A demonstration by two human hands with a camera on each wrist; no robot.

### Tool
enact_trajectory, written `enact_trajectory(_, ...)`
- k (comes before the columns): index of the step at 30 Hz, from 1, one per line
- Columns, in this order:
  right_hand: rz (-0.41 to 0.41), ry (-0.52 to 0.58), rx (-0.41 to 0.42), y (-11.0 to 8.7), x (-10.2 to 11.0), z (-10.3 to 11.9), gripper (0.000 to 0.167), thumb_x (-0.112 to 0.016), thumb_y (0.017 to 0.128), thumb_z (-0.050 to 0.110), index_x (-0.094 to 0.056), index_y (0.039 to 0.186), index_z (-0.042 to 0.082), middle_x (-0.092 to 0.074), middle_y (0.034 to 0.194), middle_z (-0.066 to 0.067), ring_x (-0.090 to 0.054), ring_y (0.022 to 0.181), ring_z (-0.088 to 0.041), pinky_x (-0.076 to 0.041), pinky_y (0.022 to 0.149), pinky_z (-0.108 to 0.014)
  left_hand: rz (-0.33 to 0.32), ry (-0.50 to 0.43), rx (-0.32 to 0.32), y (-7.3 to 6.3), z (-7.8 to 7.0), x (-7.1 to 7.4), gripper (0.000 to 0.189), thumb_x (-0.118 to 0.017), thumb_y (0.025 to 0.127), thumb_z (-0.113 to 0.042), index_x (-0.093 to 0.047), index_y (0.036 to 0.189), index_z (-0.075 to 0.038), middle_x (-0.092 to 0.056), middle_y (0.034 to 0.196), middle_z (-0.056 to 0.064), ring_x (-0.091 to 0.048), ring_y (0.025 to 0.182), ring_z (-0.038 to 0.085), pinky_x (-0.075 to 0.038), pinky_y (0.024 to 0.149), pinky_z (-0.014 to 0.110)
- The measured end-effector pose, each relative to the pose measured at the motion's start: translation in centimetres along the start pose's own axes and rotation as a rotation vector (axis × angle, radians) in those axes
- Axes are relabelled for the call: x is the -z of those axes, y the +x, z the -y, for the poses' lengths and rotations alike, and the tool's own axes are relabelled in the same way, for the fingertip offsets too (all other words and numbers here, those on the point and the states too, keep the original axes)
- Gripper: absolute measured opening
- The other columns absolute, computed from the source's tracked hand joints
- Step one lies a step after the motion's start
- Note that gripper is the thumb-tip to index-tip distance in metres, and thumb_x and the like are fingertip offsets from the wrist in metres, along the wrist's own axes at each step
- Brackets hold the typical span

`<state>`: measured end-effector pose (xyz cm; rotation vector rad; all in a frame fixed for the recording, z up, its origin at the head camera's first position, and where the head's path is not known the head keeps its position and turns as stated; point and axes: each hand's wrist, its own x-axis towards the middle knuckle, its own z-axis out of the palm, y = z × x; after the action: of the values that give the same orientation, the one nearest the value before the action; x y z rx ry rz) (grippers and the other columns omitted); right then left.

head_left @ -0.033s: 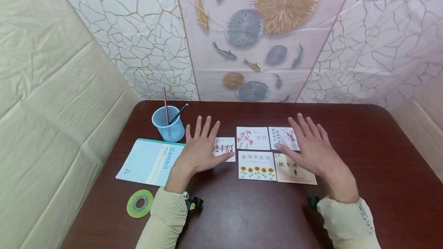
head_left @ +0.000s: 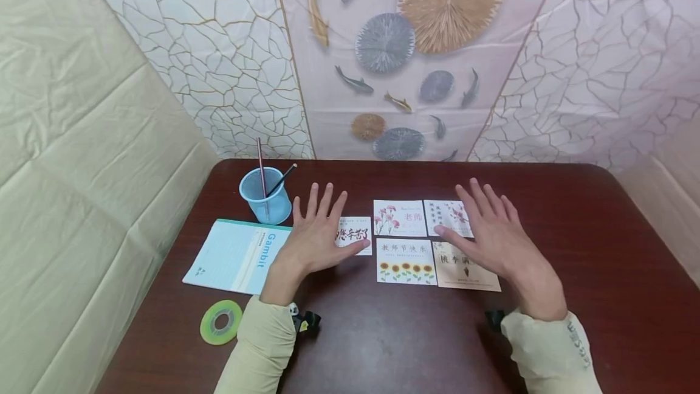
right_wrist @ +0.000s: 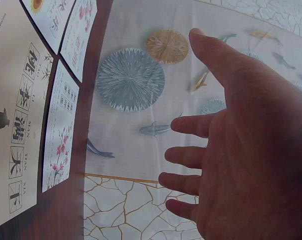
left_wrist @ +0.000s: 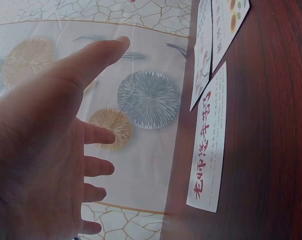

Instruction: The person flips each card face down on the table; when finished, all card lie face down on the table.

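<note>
Several printed greeting cards lie flat on the dark table in the head view. My left hand (head_left: pixel 314 242), fingers spread, hovers over the left end of a white card with red writing (head_left: pixel 355 237). My right hand (head_left: pixel 494 242), also spread and holding nothing, partly covers a card with a blossom branch (head_left: pixel 445 217) and a tan card (head_left: pixel 465 269). Between the hands are a pink-flower card (head_left: pixel 399 217) and a sunflower card (head_left: pixel 406 260). Both wrist views show the palms bare, with the red-writing card (left_wrist: pixel 208 145) beside the left and the tan card (right_wrist: pixel 6 130) beside the right.
A light blue notebook (head_left: pixel 235 257) lies left of the left hand, its edge behind the wrist. Behind it stands a blue mesh pen cup (head_left: pixel 268 202) with a pencil and another stick. A green tape roll (head_left: pixel 221 322) lies nearer. Patterned cloth (head_left: pixel 394 108) hangs behind the table.
</note>
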<state>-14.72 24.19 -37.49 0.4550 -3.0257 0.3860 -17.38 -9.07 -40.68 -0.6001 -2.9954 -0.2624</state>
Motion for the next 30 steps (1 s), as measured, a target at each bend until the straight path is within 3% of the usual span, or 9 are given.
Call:
enact_trajectory(7,0.018,0.007,-0.01,0.0,0.0,0.2,0.094,-0.045,0.093,0.066,-0.014,0.156,0.003,-0.006,0.159,-0.026,-0.004,0.144,-0.046,-0.001,0.11,-0.062,0.003,0.002,-0.005,-0.1,0.1,-0.1,0.103,-0.043,0.08,-0.082,-0.021,0.157,-0.017,-0.009,0.162,0.011,0.0,0.147,0.036,-0.006,0.11,0.064)
enact_trajectory(12,0.017,0.002,-0.009,0.0,0.0,0.2,0.095,-0.046,0.093,0.066,-0.016,0.156,0.002,-0.008,0.159,-0.026,-0.007,0.144,-0.046,-0.003,0.11,-0.063,0.035,-0.053,-0.022,0.1,0.7,0.0,0.101,-0.051,0.08,-0.077,-0.025,0.156,-0.016,-0.017,0.161,0.012,-0.006,0.147,0.036,-0.01,0.112,0.06)
enact_trajectory(19,0.048,-0.014,0.09,0.7,-1.0,1.9,0.091,-0.058,0.089,0.063,-0.032,0.151,0.002,-0.018,0.157,-0.024,-0.014,0.143,-0.044,-0.009,0.11,-0.062,0.142,-0.176,0.009,-0.1,3.9,0.6,0.1,-0.079,0.072,-0.059,-0.041,0.149,-0.007,-0.041,0.144,0.012,-0.038,0.13,0.029,-0.036,0.105,0.049)
enact_trajectory(24,0.111,-0.006,0.221,2.8,-3.2,5.0,0.081,-0.064,0.088,0.057,-0.043,0.146,0.006,-0.023,0.158,-0.019,-0.017,0.144,-0.039,-0.013,0.111,-0.06,0.189,-0.226,0.012,0.1,5.8,0.0,0.102,-0.087,0.065,-0.053,-0.046,0.145,-0.006,-0.045,0.136,0.013,-0.039,0.122,0.031,-0.041,0.1,0.048)
enact_trajectory(27,0.149,0.005,0.295,4.9,-4.8,6.4,0.078,-0.065,0.087,0.057,-0.046,0.145,0.009,-0.024,0.158,-0.016,-0.02,0.143,-0.038,-0.014,0.112,-0.059,0.207,-0.219,-0.008,0.5,6.2,-0.5,0.101,-0.087,0.063,-0.053,-0.048,0.145,-0.008,-0.044,0.136,0.013,-0.037,0.123,0.031,-0.037,0.101,0.05)
enact_trajectory(30,0.201,-0.015,0.318,6.8,-6.1,7.1,0.079,-0.066,0.086,0.058,-0.045,0.146,0.01,-0.025,0.158,-0.016,-0.021,0.143,-0.037,-0.014,0.113,-0.057,0.218,-0.194,-0.022,0.9,6.3,-1.0,0.099,-0.087,0.064,-0.053,-0.049,0.144,-0.009,-0.044,0.136,0.012,-0.036,0.122,0.031,-0.034,0.1,0.052)
